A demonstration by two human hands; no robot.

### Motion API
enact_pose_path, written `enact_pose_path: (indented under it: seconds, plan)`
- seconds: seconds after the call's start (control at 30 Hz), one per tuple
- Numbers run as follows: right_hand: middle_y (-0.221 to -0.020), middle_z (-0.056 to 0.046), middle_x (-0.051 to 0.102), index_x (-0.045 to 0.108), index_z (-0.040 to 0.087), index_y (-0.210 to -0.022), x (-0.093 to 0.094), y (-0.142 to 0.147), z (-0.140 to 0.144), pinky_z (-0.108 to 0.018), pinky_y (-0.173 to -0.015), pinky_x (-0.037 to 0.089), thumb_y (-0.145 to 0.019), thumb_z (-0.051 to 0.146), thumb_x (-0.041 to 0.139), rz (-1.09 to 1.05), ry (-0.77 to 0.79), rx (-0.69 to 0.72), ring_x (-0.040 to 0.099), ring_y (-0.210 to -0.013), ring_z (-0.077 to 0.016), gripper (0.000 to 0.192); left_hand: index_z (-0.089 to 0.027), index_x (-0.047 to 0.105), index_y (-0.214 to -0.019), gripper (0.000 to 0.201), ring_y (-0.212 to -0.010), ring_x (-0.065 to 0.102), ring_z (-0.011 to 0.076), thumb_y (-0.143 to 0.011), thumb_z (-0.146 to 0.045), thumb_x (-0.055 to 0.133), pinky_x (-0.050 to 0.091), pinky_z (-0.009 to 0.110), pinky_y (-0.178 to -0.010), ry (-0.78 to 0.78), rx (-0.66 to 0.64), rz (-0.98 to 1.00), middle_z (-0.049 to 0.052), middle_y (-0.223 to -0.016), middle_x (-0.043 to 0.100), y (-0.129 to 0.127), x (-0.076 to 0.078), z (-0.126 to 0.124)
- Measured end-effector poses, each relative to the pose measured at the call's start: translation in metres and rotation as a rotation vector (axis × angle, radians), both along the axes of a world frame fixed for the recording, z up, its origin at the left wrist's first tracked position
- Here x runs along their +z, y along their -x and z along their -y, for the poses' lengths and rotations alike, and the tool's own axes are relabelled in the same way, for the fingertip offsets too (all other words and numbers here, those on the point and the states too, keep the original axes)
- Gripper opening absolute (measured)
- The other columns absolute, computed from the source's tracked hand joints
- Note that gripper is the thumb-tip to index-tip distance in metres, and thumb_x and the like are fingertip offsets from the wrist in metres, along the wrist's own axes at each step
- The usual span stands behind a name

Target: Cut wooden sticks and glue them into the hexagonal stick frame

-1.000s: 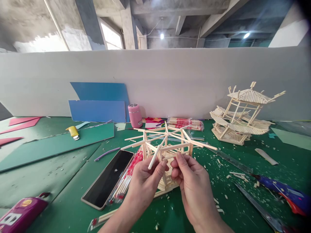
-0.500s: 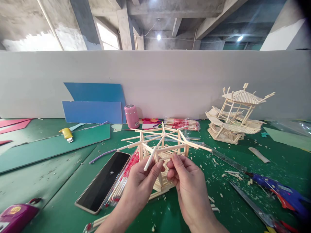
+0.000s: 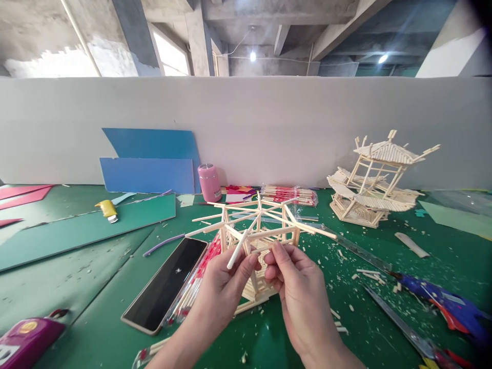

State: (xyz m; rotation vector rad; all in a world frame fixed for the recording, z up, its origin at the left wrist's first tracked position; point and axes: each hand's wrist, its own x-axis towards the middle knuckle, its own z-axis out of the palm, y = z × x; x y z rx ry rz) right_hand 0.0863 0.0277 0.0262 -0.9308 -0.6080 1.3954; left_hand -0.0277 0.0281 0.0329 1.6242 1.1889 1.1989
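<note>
An open pavilion frame (image 3: 271, 233) of thin wooden sticks stands upright in front of me, with roof sticks jutting outward from its top. My left hand (image 3: 225, 282) is closed around its near corner post, just under a roof stick (image 3: 237, 249) that points towards me. At the front side, below the top rail, my right hand (image 3: 300, 287) pinches a short wooden stick (image 3: 263, 249) that lies level between the two hands. My fingers hide both ends of that stick, so I cannot tell whether it touches the posts.
Left of the frame lie a phone (image 3: 165, 287) and bagged sticks (image 3: 196, 287). On the right are scissors (image 3: 400, 320), a blue glue gun (image 3: 442, 300), a long ruler (image 3: 357, 251) and stick scraps. A finished-looking stick pavilion (image 3: 378, 179) and a pink flask (image 3: 209, 183) stand behind.
The whole view has shifted very slightly. Both hands keep the same hold on the frame and the short stick, with no clear movement.
</note>
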Motion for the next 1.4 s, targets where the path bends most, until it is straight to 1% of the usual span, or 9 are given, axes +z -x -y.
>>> enact_pose_path:
  seconds: [0.13, 0.33, 0.5, 0.7, 0.8, 0.93, 1.03, 1.2, 1.4]
  plan:
    - [-0.056, 0.003, 0.059, 0.062, 0.016, -0.063, -0.002, 0.000, 0.001, -0.017, -0.049, 0.041, -0.068, 0.037, 0.069, -0.009, 0.012, -0.012, 0.050, -0.047, -0.0052, 0.023, -0.014, 0.059, -0.072, 0.019, -0.073, 0.053, 0.0179, -0.083, -0.027, 0.051, 0.042, 0.024, -0.063, -0.015, 0.010, 0.012, 0.004, -0.070, 0.060, -0.002, 0.001, 0.001]
    - [-0.057, 0.004, 0.062, 0.063, 0.016, -0.064, 0.000, 0.004, 0.001, -0.016, -0.052, 0.046, -0.067, 0.033, 0.071, -0.109, 0.020, -0.035, 0.053, -0.048, -0.0050, 0.019, -0.014, 0.064, -0.083, 0.018, -0.074, 0.053, 0.0173, -0.083, -0.026, 0.051, 0.043, 0.023, -0.064, 0.012, -0.022, 0.084, 0.004, -0.075, 0.062, -0.004, 0.004, 0.003]
    - [-0.056, 0.003, 0.064, 0.065, 0.017, -0.067, -0.001, 0.004, 0.000, -0.016, -0.051, 0.048, -0.068, 0.033, 0.071, -0.121, 0.016, -0.032, 0.057, -0.049, -0.0066, 0.017, -0.014, 0.066, -0.078, 0.018, -0.067, 0.052, 0.0156, -0.082, -0.026, 0.053, 0.042, 0.022, -0.058, -0.012, 0.011, 0.058, 0.003, -0.069, 0.062, -0.003, 0.002, 0.001]
    - [-0.056, 0.003, 0.065, 0.064, 0.017, -0.065, -0.001, 0.005, 0.000, -0.016, -0.053, 0.050, -0.067, 0.033, 0.071, -0.133, 0.017, -0.056, 0.057, -0.050, -0.0062, 0.017, -0.016, 0.067, -0.081, 0.016, -0.065, 0.054, 0.0139, -0.082, -0.022, 0.052, 0.042, 0.020, -0.056, -0.036, -0.016, 0.077, 0.002, -0.072, 0.066, -0.004, 0.003, 0.002]
    - [-0.055, 0.003, 0.065, 0.064, 0.016, -0.064, 0.000, 0.005, 0.001, -0.017, -0.053, 0.051, -0.066, 0.032, 0.072, -0.144, 0.019, -0.066, 0.057, -0.049, -0.0063, 0.017, -0.016, 0.065, -0.073, 0.017, -0.055, 0.048, 0.0114, -0.082, -0.022, 0.052, 0.037, 0.019, -0.050, -0.048, -0.008, 0.037, 0.000, -0.062, 0.060, -0.005, 0.006, 0.002]
    - [-0.055, 0.002, 0.064, 0.064, 0.016, -0.065, -0.001, 0.004, 0.001, -0.019, -0.052, 0.051, -0.064, 0.032, 0.073, -0.143, 0.026, -0.075, 0.057, -0.049, -0.0081, 0.018, -0.016, 0.057, -0.056, 0.027, -0.045, 0.036, 0.0089, -0.081, -0.025, 0.052, 0.031, 0.019, -0.043, -0.077, 0.017, -0.022, -0.005, -0.046, 0.043, -0.005, 0.006, 0.001]
    - [-0.055, 0.002, 0.063, 0.064, 0.016, -0.064, -0.001, 0.004, 0.002, -0.019, -0.052, 0.050, -0.065, 0.032, 0.073, -0.142, 0.018, -0.075, 0.057, -0.049, -0.0075, 0.018, -0.016, 0.054, -0.052, 0.031, -0.044, 0.035, 0.0089, -0.081, -0.027, 0.052, 0.030, 0.019, -0.043, -0.096, 0.028, -0.065, -0.005, -0.044, 0.042, -0.005, 0.005, 0.001]
    - [-0.055, 0.002, 0.063, 0.063, 0.015, -0.062, 0.000, 0.002, 0.003, -0.017, -0.051, 0.049, -0.065, 0.032, 0.072, -0.133, 0.028, -0.058, 0.056, -0.048, -0.0059, 0.019, -0.016, 0.057, -0.056, 0.029, -0.046, 0.036, 0.0096, -0.082, -0.029, 0.051, 0.029, 0.020, -0.043, -0.073, -0.032, -0.062, -0.004, -0.047, 0.044, -0.001, 0.005, -0.001]
    - [-0.059, 0.002, 0.065, 0.065, 0.015, -0.064, -0.001, 0.000, 0.000, -0.016, -0.051, 0.050, -0.062, 0.031, 0.075, -0.117, 0.061, -0.074, 0.057, -0.048, -0.0058, 0.019, -0.015, 0.063, -0.069, 0.024, -0.050, 0.036, 0.0103, -0.082, -0.030, 0.051, 0.028, 0.021, -0.046, 0.024, -0.057, -0.075, -0.003, -0.053, 0.044, 0.007, 0.002, -0.006]
